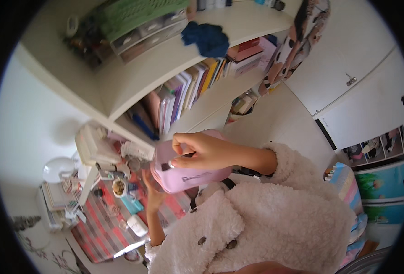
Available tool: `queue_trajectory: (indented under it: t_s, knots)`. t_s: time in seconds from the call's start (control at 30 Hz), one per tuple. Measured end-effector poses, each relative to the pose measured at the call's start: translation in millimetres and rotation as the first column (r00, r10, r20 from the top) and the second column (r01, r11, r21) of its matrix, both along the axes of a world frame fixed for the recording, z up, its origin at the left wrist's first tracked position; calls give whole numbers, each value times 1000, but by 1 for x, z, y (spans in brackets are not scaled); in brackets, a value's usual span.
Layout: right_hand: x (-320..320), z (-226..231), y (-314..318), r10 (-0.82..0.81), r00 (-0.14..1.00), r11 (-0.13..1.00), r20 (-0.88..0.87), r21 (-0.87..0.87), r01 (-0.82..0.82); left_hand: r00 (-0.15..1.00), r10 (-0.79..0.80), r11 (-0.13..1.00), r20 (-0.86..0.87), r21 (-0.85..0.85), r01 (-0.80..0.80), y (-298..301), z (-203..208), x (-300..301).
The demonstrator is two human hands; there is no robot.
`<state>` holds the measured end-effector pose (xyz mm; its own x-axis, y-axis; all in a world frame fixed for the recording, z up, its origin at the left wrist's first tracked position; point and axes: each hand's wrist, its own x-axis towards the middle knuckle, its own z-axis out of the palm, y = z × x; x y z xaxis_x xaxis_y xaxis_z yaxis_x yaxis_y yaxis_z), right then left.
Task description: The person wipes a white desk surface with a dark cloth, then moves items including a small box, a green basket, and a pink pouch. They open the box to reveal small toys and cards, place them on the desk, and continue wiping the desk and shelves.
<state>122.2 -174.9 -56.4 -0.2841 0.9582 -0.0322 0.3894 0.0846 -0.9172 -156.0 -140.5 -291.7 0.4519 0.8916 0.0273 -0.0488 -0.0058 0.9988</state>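
Observation:
A pink case (211, 176) with rounded corners and dark lettering is held up in front of my chest. My left hand (155, 197) grips it by its left edge, fingers against the side. Over the top of the case is my right hand (206, 151), its index finger bent and its thumb pointing left. Those fingers are closed in a pinch near a small dark spot on the case; whatever is between them is too small to make out.
On the left, a desk with a red and grey striped cloth (106, 228) bears a cup (119, 187), a white bottle (137, 225) and clutter. Shelves with books (183, 93) and a dark blue cloth (206, 39) rise ahead. A white cabinet (348, 55) stands at the right.

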Motion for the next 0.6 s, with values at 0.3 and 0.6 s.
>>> queue_trajectory:
  t_s: [0.3, 0.6]
  knots:
    - [150, 83, -57, -291, 918, 930, -269, 145, 338, 720, -683, 650, 120, -350, 675, 19, 38, 171]
    - [238, 63, -34, -260, 939, 865, -225, 377, 331, 846, -480, 659, 234, -540, 523, 45, 30, 293]
